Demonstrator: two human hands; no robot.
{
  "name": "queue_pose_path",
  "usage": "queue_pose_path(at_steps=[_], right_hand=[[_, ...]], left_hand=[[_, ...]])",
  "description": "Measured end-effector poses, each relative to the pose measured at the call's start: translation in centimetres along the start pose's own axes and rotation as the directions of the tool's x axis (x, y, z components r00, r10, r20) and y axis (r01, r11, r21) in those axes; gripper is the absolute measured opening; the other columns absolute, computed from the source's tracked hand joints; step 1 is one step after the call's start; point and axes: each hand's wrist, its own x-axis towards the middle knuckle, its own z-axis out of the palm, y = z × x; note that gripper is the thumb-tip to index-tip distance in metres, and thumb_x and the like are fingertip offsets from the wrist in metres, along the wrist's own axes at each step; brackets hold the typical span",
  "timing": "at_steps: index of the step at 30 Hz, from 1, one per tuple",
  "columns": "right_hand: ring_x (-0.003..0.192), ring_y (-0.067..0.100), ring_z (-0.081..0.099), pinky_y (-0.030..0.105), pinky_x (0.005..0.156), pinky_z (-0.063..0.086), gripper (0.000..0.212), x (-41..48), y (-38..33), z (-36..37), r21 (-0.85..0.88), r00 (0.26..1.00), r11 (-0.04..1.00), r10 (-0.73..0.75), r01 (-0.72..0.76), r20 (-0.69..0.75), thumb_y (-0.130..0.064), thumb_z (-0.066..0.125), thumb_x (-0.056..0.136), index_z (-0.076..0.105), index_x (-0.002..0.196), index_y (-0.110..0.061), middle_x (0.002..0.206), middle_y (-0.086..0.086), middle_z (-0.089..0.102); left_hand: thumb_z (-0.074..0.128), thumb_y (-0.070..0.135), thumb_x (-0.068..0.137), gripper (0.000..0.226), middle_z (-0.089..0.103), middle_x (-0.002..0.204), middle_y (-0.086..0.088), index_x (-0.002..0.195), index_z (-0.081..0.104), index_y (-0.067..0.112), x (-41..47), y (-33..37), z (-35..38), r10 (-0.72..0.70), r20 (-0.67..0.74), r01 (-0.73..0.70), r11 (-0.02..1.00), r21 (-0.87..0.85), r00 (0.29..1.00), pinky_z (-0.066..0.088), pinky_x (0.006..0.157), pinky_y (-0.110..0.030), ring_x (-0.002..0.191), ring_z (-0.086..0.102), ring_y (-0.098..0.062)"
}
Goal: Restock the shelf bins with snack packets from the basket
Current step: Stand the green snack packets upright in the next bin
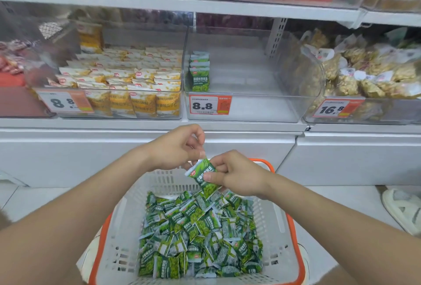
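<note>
Green packets (200, 234) lie in a loose heap in the white, orange-rimmed basket (120, 241), which sits on the floor (341, 202) at the near centre, in front of the shelf (136, 123).

Above the basket's far edge, the right hand (237, 176) holds one green packet (203, 179) tilted. Its thumb lies across the front and its fingers are curled behind, clamped on the packet. The left hand (176, 148) is just left of it and a little higher. Its fingers are curled, and the thumb tip and forefinger come together at the packet's upper edge. I cannot tell whether they actually pinch the packet or only touch it.

On the shelf, the clear middle bin (250, 111) holds a short upright row of green packets (199, 73) against its left wall. A price tag (209, 105) reading 8.8 is on the bin's front.

The left bin (177, 111) is packed with yellow packets (136, 84). The right bin (319, 79) holds bags of a pale brown snack (369, 73).

A light sandal (401, 210) lies on the floor at the right edge.
</note>
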Motion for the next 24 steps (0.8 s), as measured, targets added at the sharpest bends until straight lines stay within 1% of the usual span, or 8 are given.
queue_pose_path(at_steps=[3,5,11,13,15,18,21,24], right_hand=[[0.061,0.014,0.048,0.038,0.07,0.047,0.024,-0.4,-0.9,0.1,0.09,0.997,0.996,0.011,-0.004,-0.078,-0.022,0.065,0.103,0.063,0.079,-0.02,0.058,-0.007,0.054],[0.075,0.016,0.061,0.036,0.072,0.051,0.011,-0.5,-1.7,0.3,0.161,0.985,0.987,0.001,0.027,-0.173,-0.024,0.064,0.103,0.074,0.103,-0.02,0.086,0.008,0.076],[0.076,0.014,0.071,0.026,0.064,0.057,0.015,0.1,-4.9,-0.6,0.232,0.919,0.948,-0.121,0.22,-0.374,-0.021,0.071,0.099,0.075,0.112,-0.015,0.091,0.009,0.08],[0.078,0.014,0.073,0.022,0.063,0.055,0.015,0.7,-6.3,-1.5,0.24,0.861,0.925,-0.148,0.295,-0.487,-0.016,0.071,0.098,0.075,0.112,-0.014,0.093,0.007,0.08],[0.091,0.014,0.076,0.024,0.075,0.059,0.018,1.7,-7.8,-2.8,0.213,0.77,0.89,-0.203,0.403,-0.605,-0.009,0.07,0.098,0.074,0.115,-0.01,0.101,0.002,0.08],[0.099,0.015,0.076,0.035,0.09,0.061,0.02,3.3,-9.6,-5.2,0.073,0.652,0.873,-0.302,0.482,-0.695,-0.005,0.069,0.097,0.073,0.116,-0.008,0.105,-0.001,0.079],[0.093,0.009,0.075,0.04,0.09,0.061,0.018,6.3,-10.3,-7.9,-0.133,0.595,0.91,-0.362,0.394,-0.717,-0.013,0.073,0.094,0.074,0.112,-0.014,0.1,-0.005,0.079],[0.081,0.013,0.071,0.038,0.078,0.059,0.01,9.3,-11.4,-10.1,-0.324,0.607,0.921,-0.386,0.214,-0.695,-0.029,0.075,0.089,0.074,0.093,-0.02,0.084,-0.008,0.076]], left_hand=[[0.076,0.022,0.095,0.016,0.072,0.088,-0.005,0.105,0.067,0.012,0.1,0.8,-0.9,-0.001,-0.071,0.003,0.999,0.032,0.998,0.061,0.066,-0.036,0.074,0.071,-0.019],[0.079,0.022,0.093,0.015,0.077,0.09,-0.009,0.102,0.075,0.011,0.0,1.6,-1.7,-0.002,-0.057,0.004,0.999,0.032,0.998,0.063,0.068,-0.034,0.078,0.074,-0.019],[0.081,0.013,0.09,0.008,0.077,0.082,-0.016,0.094,0.079,0.007,0.2,4.8,-3.6,0.161,-0.271,-0.179,0.983,-0.045,0.949,0.065,0.071,-0.039,0.074,0.074,-0.023],[0.081,0.016,0.091,0.007,0.077,0.079,-0.011,0.092,0.079,0.01,0.7,5.6,-4.2,0.241,-0.443,-0.288,0.957,-0.042,0.864,0.064,0.067,-0.037,0.07,0.073,-0.024],[0.079,0.019,0.092,0.005,0.075,0.077,0.0,0.088,0.076,0.019,1.5,5.6,-5.1,0.323,-0.641,-0.345,0.934,0.095,0.696,0.06,0.066,-0.028,0.07,0.07,-0.018],[0.077,0.023,0.091,0.006,0.068,0.089,0.016,0.094,0.073,0.026,2.4,5.1,-6.2,0.494,-0.692,-0.237,0.867,0.439,0.526,0.044,0.075,-0.016,0.082,0.061,-0.007],[0.078,0.026,0.09,0.016,0.065,0.104,0.015,0.106,0.072,0.026,3.2,4.2,-6.5,0.508,-0.64,-0.183,0.844,0.505,0.577,0.045,0.08,-0.019,0.087,0.061,-0.006],[0.078,0.027,0.091,0.022,0.065,0.108,0.016,0.109,0.066,0.033,3.6,3.8,-6.6,0.466,-0.627,-0.179,0.867,0.465,0.625,0.057,0.079,-0.034,0.071,0.066,-0.003]])
